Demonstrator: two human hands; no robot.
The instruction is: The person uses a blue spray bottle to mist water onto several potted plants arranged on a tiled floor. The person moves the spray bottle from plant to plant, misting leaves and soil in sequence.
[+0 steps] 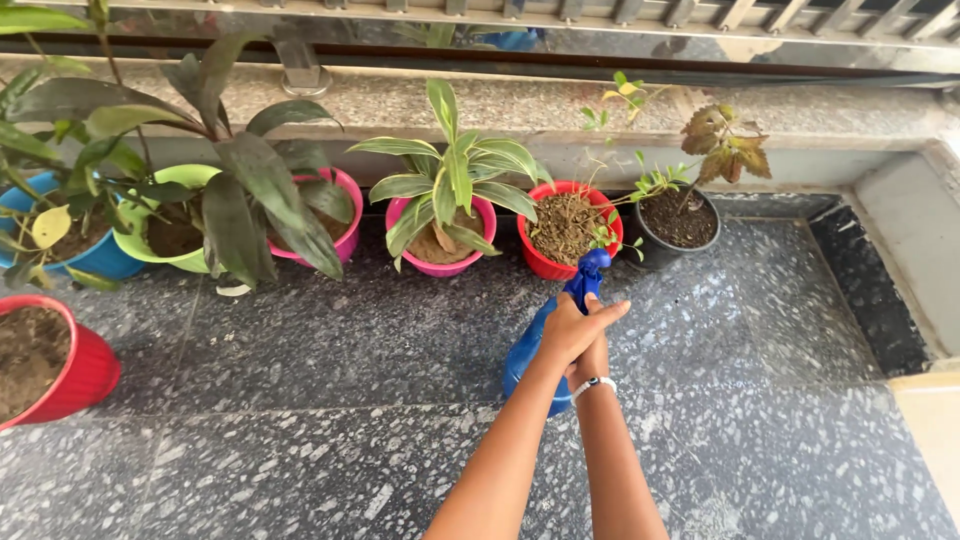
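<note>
Row of potted plants along the base of the stone ledge (520, 100), seen from my position. From my left: blue pot (95, 255) with yellow-green leaves; lime green pot (160, 250), touching the blue one; pink pot (345, 215) with large dark drooping leaves; second pink pot (440, 262) holding a striped green-and-cream plant; red pot (545, 262), soil mostly bare with thin small sprouts; black pot (665, 245) with a reddish-brown leafed stem. A separate red pot (85, 375) of bare soil stands nearer me at far left, well apart from the row. Floor (330, 340): dark speckled stone slabs. Metal railing (600, 12) above the ledge.
</note>
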